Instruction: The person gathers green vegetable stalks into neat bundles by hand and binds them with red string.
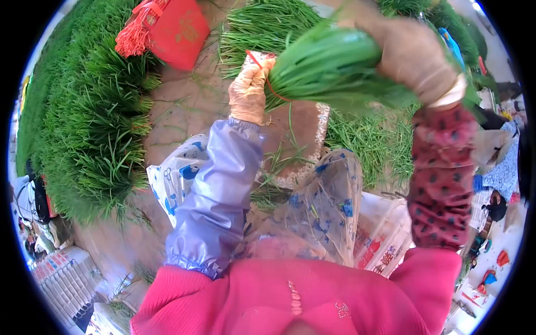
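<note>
Stacked greens (89, 111), at ten o'clock: dense, upright-leaved. Loose red strands (131, 42) and red bag (187, 36), at eleven o'clock: side by side, touching. Left hand (247, 97), at twelve o'clock: gloved, fingers closed round the tied end of the bunch, beside the red band (273, 88). Laid greens (265, 25), at twelve o'clock, beyond that hand. Bunch of greens (324, 61), at one o'clock: held off the ground, long axis running from eight o'clock at the band to two o'clock at the leaves; the left hand is nearer the band, the right nearer the leaves. Right hand (416, 61), at two o'clock: gloved, blurred beside the leaves; whether it grips them, cannot tell.
</note>
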Demonstrator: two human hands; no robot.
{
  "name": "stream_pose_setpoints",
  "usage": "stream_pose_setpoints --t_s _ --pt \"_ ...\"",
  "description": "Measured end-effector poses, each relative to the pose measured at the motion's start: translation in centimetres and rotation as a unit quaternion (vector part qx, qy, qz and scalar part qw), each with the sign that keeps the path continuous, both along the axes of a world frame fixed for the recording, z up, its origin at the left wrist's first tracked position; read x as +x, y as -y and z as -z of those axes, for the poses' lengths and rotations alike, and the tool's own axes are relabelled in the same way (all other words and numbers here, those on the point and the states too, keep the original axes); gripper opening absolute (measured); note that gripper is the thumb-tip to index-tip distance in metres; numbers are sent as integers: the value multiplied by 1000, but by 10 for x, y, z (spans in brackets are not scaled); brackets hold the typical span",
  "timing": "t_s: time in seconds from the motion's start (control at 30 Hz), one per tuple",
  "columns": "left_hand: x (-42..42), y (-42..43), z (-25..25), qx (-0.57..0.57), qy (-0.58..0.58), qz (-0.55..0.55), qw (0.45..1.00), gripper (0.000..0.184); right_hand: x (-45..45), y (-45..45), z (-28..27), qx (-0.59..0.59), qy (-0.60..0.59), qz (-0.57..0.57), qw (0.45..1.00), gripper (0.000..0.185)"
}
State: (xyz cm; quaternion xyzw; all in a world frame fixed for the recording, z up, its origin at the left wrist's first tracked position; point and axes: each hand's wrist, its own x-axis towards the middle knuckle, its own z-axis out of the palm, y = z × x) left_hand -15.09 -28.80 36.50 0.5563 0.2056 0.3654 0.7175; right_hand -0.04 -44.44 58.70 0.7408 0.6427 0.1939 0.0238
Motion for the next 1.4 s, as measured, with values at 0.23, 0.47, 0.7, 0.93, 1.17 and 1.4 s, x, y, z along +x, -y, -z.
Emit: stream_pose_setpoints --t_s 0.23,0.47,0.7,0.93,1.17,1.4 --pt "-9 34 -9 -181 144 -22 973 14 -65 -54 -32 -4 40 -108 993 24" --pt "-31 35 62 -382 59 97 917 13 -37 -55 55 -20 33 -155 987 17" --pt "15 20 5 220 -18 -46 974 9 71 67 59 -53 -124 150 979 42" --pt "27 44 129 435 -288 44 852 13 -23 52 143 -200 -461 201 841 29" --pt "34 37 131 406 -174 -33 897 8 -57 -13 249 118 -422 237 867 22" --pt "26 34 112 361 -238 18 901 63 -39 -26 250 254 -793 370 411 19"
